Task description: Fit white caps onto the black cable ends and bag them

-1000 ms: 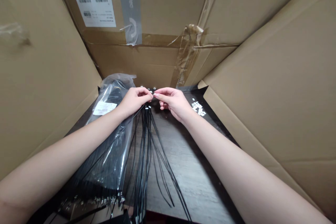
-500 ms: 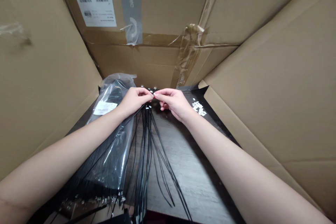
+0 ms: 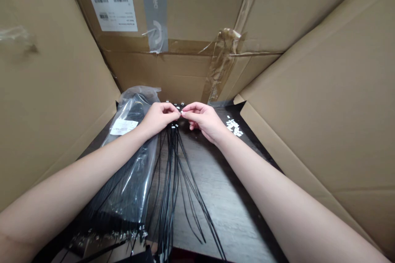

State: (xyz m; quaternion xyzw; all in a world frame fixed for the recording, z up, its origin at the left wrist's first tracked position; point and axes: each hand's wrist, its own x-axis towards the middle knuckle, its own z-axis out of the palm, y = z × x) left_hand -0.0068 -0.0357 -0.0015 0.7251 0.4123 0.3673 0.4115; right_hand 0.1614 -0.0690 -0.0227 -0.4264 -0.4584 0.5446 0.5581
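A bundle of long black cable ties hangs from the head ends, down toward me over the table. My left hand pinches the top of the bundle. My right hand meets it there, its fingertips against the left fingertips, and anything between them is too small to make out. Small pale bits show among the tie heads. Beside my left forearm lies a clear plastic bag of more black ties, with a white label.
Cardboard box walls with tape and a barcode sheet rise on three sides. A dark wood-grain table lies beneath, and a small heap of white pieces sits to the right of my right hand.
My hands have barely shifted; the right fingertips sit slightly differently at the tie heads. The view has moved a little.
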